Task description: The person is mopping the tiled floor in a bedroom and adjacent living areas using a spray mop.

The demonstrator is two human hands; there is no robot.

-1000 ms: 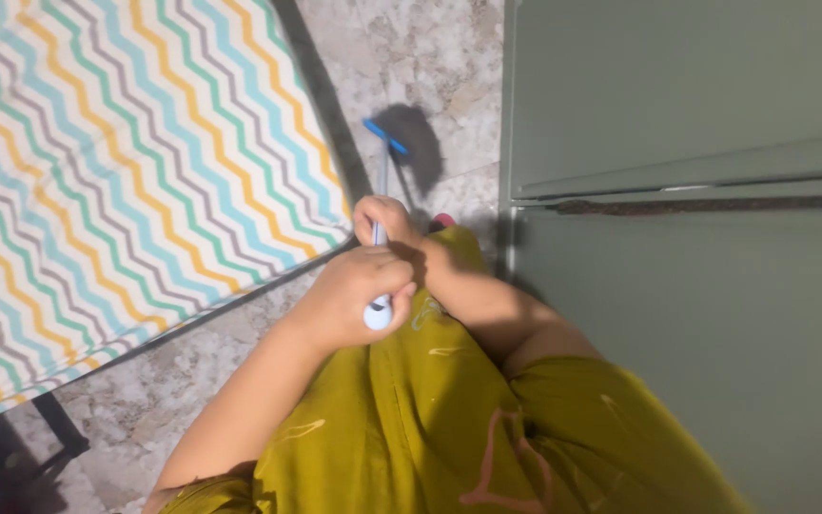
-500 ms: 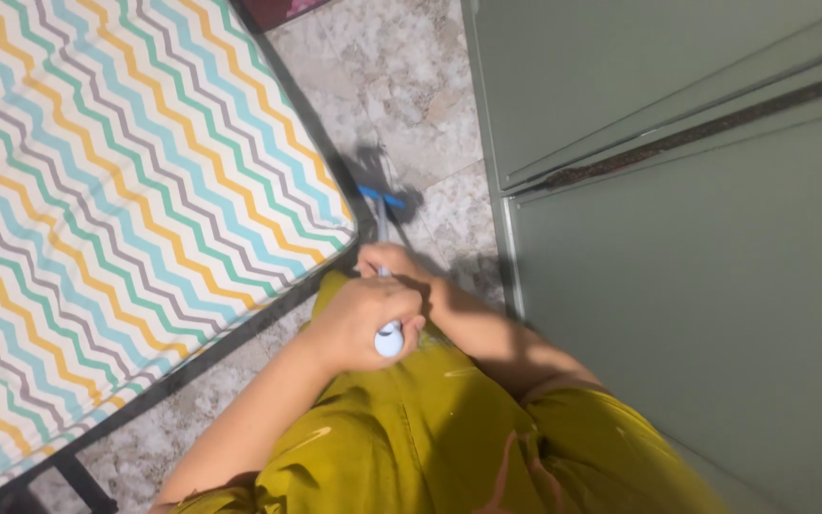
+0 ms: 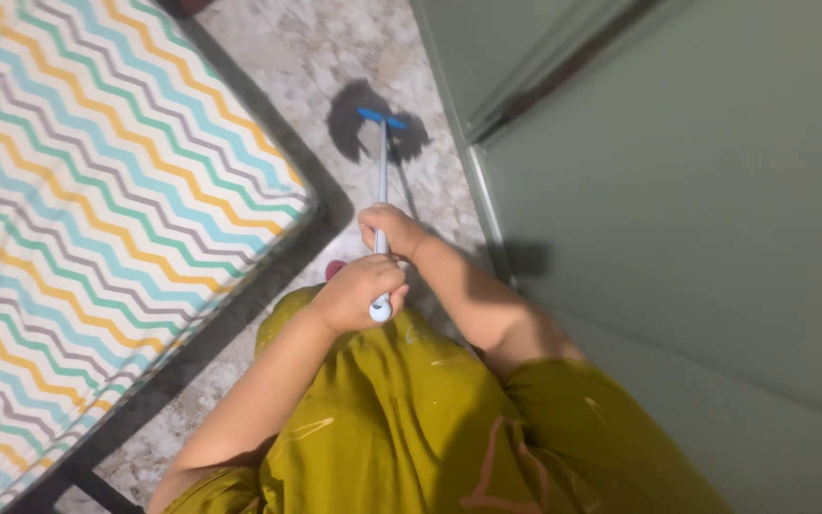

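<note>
Mop (image 3: pixel 381 152) stands on the mottled stone floor (image 3: pixel 316 48), pale handle running up toward the camera, blue head w/ dark strands at far end, just beside the grey-green cabinet (image 3: pixel 696 190). Both hands clenched on the handle: left hand (image 3: pixel 362 290) wraps the top end, rounded white tip poking out below the fingers; right hand (image 3: pixel 392 230) grips just further down the shaft, the two nearly touching. Mustard-yellow garment (image 3: pixel 411 419) fills the bottom. Bed w/ zigzag-striped mattress (image 3: pixel 97 190) on dark frame lies at left, near the mop.
</note>
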